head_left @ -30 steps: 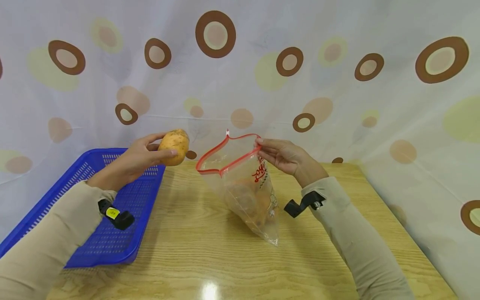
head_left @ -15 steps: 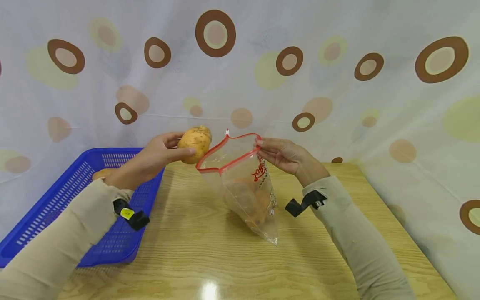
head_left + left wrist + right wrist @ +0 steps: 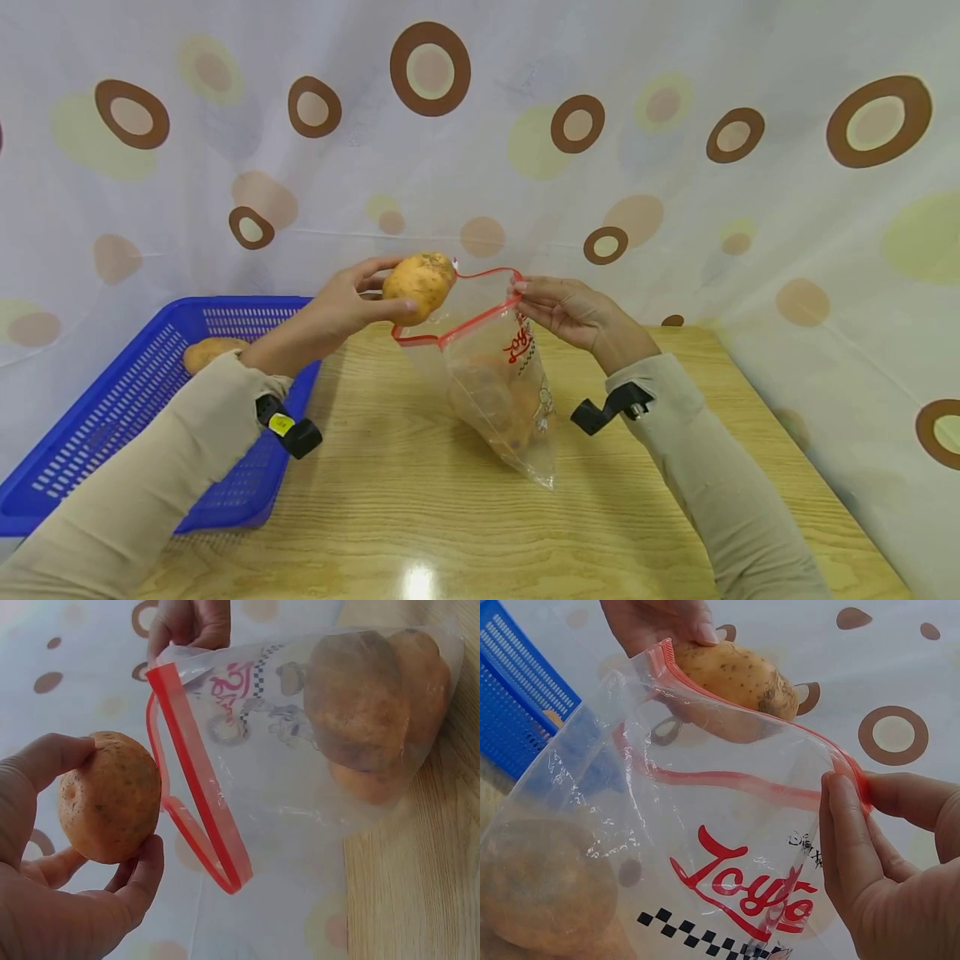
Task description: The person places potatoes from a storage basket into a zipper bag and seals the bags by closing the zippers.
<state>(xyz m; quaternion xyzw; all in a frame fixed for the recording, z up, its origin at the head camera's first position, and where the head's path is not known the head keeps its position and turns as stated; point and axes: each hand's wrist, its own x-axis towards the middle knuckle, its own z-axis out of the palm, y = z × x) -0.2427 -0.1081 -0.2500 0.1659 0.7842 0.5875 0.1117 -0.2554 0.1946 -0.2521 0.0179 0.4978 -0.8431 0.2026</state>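
Potato (image 3: 418,287) in my left hand (image 3: 352,304), gripped between thumb and fingers, is at the left side of the clear zip bag (image 3: 461,358)'s mouth; I can't tell whether it touches the red zip strip (image 3: 480,320). My right hand (image 3: 566,308) pinches the strip's right end. I'd hold that pinch high so the opening gapes, centre the potato over it, then lower it onto the potatoes (image 3: 356,697) inside before letting go, since a drop might tip the bag. Another potato (image 3: 210,352) lies in the blue basket (image 3: 240,500).
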